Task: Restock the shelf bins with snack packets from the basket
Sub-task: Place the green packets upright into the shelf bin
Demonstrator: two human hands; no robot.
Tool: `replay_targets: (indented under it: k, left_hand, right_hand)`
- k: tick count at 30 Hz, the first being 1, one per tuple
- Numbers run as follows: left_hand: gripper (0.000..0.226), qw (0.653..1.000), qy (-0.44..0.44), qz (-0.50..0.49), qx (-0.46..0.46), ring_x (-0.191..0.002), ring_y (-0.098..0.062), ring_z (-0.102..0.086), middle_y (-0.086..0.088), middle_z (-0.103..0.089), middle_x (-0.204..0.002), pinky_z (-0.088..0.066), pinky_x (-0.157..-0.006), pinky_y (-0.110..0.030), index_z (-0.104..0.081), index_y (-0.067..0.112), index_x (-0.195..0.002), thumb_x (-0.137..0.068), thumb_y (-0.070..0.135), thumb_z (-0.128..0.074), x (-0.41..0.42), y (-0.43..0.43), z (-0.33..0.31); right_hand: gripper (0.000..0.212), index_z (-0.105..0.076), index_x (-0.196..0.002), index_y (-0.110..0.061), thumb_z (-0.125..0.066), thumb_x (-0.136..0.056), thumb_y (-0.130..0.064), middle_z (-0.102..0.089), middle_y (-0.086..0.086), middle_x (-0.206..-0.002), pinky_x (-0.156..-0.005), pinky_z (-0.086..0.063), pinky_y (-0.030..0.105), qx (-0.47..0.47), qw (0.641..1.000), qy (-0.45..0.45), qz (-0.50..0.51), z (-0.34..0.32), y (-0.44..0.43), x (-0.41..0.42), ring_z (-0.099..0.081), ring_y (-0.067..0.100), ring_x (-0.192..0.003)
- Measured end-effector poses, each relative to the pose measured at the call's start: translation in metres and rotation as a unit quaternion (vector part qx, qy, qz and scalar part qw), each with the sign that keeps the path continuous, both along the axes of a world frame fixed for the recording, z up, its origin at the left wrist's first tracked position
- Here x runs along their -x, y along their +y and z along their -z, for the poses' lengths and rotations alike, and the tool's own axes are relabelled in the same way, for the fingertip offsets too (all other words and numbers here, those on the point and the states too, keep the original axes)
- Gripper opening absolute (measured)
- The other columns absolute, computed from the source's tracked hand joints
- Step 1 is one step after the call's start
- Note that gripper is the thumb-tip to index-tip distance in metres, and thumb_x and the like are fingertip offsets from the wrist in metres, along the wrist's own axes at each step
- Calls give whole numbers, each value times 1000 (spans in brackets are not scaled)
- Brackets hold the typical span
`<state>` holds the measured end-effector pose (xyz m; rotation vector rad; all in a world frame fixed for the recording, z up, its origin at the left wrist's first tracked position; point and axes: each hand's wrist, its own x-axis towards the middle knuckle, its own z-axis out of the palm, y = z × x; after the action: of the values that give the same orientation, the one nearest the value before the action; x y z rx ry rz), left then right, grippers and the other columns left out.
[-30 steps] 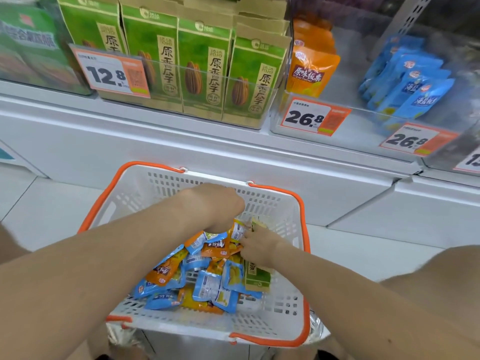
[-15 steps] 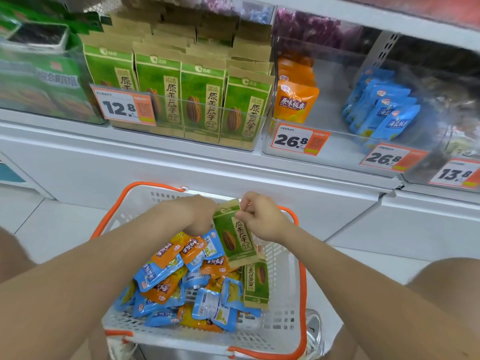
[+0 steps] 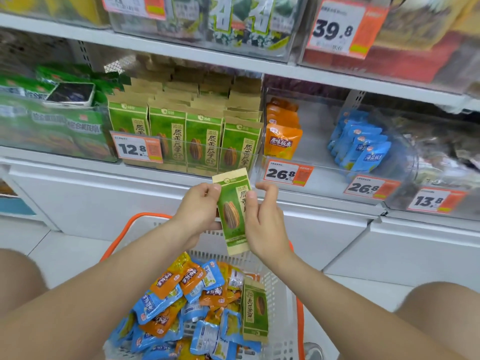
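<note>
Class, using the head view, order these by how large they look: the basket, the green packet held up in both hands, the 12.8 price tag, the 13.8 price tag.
1. basket, partly cut off by the frame
2. held green packet
3. 12.8 price tag and 13.8 price tag: look alike, so unranked

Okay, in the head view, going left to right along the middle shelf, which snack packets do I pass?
Large green bags → green sunflower-seed packets → orange packets → blue packets.
</note>
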<state>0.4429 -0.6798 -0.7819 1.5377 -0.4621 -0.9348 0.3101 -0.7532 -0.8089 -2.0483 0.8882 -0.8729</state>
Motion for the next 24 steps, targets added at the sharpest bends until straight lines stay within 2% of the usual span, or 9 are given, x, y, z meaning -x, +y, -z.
replay_targets:
  k: [4,8,10,12,14,17,19,21,24]
  left_hand:
    - [34,1000,19,0,17,-85,-26,-78,-8,-80,-100,-64,-68,-46,-68,11,-113,-114,31,-40,3,4,-11]
    - [31,998,2,0,59,-88,-26,-78,-7,-79,-103,-62,-63,-38,-68,12,-114,-113,30,-43,2,6,-26]
    - [28,995,-49,3,88,-88,-26,-77,-6,-79,-101,-61,-65,-40,-69,12,-111,-112,30,-47,-1,7,-37]
    - [29,987,-110,23,113,-94,-26,-77,-5,-79,-102,-62,-72,-43,-71,13,-113,-111,31,-49,-7,7,-47]
    - [34,974,-184,22,132,-97,-28,-75,-7,-79,-102,-63,-81,-45,-74,15,-112,-112,35,-47,-15,8,-56]
    - [32,931,-349,-23,108,-92,-16,-72,4,-77,-97,-60,-82,-39,-73,24,-108,-112,34,-43,-29,5,-67]
    - [22,893,-443,-56,63,-97,-8,-66,11,-72,-104,-55,-91,-37,-70,23,-115,-107,19,-50,-38,4,-74]
    - [27,861,-505,-53,12,-107,-13,-59,5,-63,-118,-50,-100,-39,-65,18,-124,-101,9,-53,-49,3,-77]
    - [39,814,-574,-4,-94,-120,-30,-51,-7,-51,-132,-45,-103,-48,-56,15,-136,-98,9,-55,-69,4,-75]
  right_hand:
    - [36,-35,-135,-39,-29,-107,-60,-72,-3,-81,-65,-54,45,25,999,41,6,-7,6,1,-67,22,-76]
    - [51,-28,-149,-38,-40,-105,-60,-75,-8,-89,-68,-58,41,30,999,33,-15,-26,9,3,-70,12,-78]
    - [53,-30,-150,-36,-51,-104,-53,-74,-17,-96,-72,-59,35,10,999,1,-31,-41,6,1,-70,4,-84]
    - [50,-36,-147,-31,-59,-104,-41,-71,-26,-103,-75,-55,21,-19,998,-28,-57,-58,2,-2,-68,-4,-94]
    - [44,-40,-142,-28,-61,-104,-33,-68,-25,-114,-80,-52,17,-23,996,-38,-78,-77,-3,-5,-65,-7,-103]
    - [37,-39,-135,-26,-60,-105,-25,-67,-18,-120,-89,-53,21,5,993,-74,-87,-103,-11,-8,-65,-2,-109]
    - [35,-41,-132,-26,-61,-103,-23,-68,-15,-118,-95,-55,36,26,991,-104,-74,-116,-20,-11,-67,6,-110]
    - [36,-43,-130,-26,-64,-100,-21,-68,-12,-119,-98,-55,50,37,989,-122,-72,-129,-28,-16,-67,12,-113]
    - [40,-46,-125,-23,-71,-95,-13,-70,-9,-109,-93,-57,53,40,987,-137,-72,-144,-36,-27,-70,13,-105]
